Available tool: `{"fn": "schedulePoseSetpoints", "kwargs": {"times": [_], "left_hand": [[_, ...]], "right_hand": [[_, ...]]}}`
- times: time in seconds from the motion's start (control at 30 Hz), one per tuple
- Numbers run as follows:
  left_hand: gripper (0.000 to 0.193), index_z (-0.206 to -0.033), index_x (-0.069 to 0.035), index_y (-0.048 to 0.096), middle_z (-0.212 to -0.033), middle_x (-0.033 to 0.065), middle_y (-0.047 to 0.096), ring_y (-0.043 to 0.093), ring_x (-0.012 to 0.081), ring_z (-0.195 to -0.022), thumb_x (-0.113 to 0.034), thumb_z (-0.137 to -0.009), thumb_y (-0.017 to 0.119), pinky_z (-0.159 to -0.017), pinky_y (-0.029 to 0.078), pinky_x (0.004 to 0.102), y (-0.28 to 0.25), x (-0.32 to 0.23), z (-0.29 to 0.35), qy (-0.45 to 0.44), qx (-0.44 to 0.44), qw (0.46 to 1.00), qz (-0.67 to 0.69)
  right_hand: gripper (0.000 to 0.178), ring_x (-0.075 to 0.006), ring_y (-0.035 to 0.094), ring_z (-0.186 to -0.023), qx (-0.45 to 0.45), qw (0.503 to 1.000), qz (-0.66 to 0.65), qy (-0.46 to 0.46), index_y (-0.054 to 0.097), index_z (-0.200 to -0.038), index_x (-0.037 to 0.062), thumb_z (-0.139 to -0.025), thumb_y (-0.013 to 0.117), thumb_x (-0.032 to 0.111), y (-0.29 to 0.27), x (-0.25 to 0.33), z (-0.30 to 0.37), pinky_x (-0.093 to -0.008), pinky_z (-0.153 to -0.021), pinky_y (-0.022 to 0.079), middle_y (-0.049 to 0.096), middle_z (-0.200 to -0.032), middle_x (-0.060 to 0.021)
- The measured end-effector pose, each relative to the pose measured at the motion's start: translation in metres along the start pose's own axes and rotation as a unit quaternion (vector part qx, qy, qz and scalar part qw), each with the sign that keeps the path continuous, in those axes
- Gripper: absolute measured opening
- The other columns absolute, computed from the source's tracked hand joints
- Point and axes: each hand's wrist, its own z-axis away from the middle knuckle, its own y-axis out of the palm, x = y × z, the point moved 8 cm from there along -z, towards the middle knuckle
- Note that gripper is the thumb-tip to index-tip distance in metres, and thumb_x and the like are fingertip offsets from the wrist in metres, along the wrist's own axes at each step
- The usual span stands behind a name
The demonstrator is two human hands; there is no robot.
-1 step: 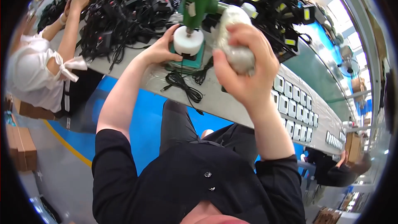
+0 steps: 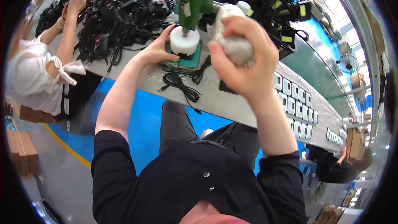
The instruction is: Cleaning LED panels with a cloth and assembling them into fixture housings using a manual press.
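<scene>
Left hand: the left hand (image 2: 159, 51) is at the left side of the white round block (image 2: 184, 41). Its thumb and fingers are spread apart, with the thumb tip right by a small black piece (image 2: 183, 56). I cannot tell if it grips anything.
Right hand: the right hand (image 2: 253, 60) is curled tight around a lumpy pale wrapped handle (image 2: 233, 37), up above the surface (image 2: 151, 82). It looks a bit blurry. The two hands are well apart.
Small black piece: it sits at the near side of the white round block, low down, over the teal plate (image 2: 191, 62).
Green press: the green press (image 2: 192, 5) stands on the far side, and its metal rod meets the top of the white round block.
Black cord: a looped black cord (image 2: 182, 86) lies on the surface, near the teal plate.
Far left: a big messy heap of black wires (image 2: 120, 20).
Far right: a pile of black things with yellow patches (image 2: 267, 6).
Right side: rows of pale square parts (image 2: 295, 97) lie on the surface.
Other people: a person in a white top (image 2: 35, 79) is at the left, and a person in dark clothes (image 2: 329, 166) is at the right.
Floor: the floor (image 2: 159, 114) is blue under the surface.
</scene>
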Motion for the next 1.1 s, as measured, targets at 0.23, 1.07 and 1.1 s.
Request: {"fn": "schedulePoseSetpoints", "kwargs": {"times": [0.23, 1.07, 1.1], "left_hand": [[0.107, -0.147, -0.006, 0.021, -0.131, 0.0146, 0.052, 0.047, 0.0230, -0.125, -0.003, -0.060, 0.082, -0.107, 0.035, 0.0357, 0.007, -0.041, 0.003, 0.008, -0.072, 0.992, -0.103], [0.035, -0.110, 0.000, 0.062, -0.109, 0.0152, 0.064, 0.060, 0.0336, -0.105, -0.001, -0.075, 0.061, -0.093, 0.046, 0.0412, -0.026, -0.196, 0.050, 0.362, -0.422, 0.683, -0.474], [0.036, -0.109, 0.000, 0.062, -0.104, 0.0130, 0.066, 0.063, 0.0293, -0.098, 0.002, -0.074, 0.062, -0.087, 0.049, 0.0398, 0.028, -0.184, 0.055, 0.416, -0.320, 0.762, -0.380]], "right_hand": [[0.060, -0.0202, 0.065, -0.061, -0.085, 0.996, -0.020, 0.000, 0.049, -0.125, -0.0091, -0.086, 0.066, 0.034, -0.084, -0.061, -0.066, -0.0285, -0.051, 0.051, 0.060, -0.115, -0.0257], [0.019, -0.0016, 0.042, -0.055, -0.085, 0.715, -0.315, 0.618, 0.065, -0.103, 0.0003, -0.092, 0.059, 0.016, -0.145, -0.109, 0.270, -0.0171, -0.048, 0.029, 0.051, -0.069, 0.0056], [0.025, -0.0042, 0.047, -0.050, -0.103, 0.694, -0.367, 0.611, 0.062, -0.108, 0.0001, -0.092, 0.058, 0.019, -0.143, -0.114, 0.281, -0.0177, -0.044, 0.037, 0.050, -0.068, 0.0037]]}}
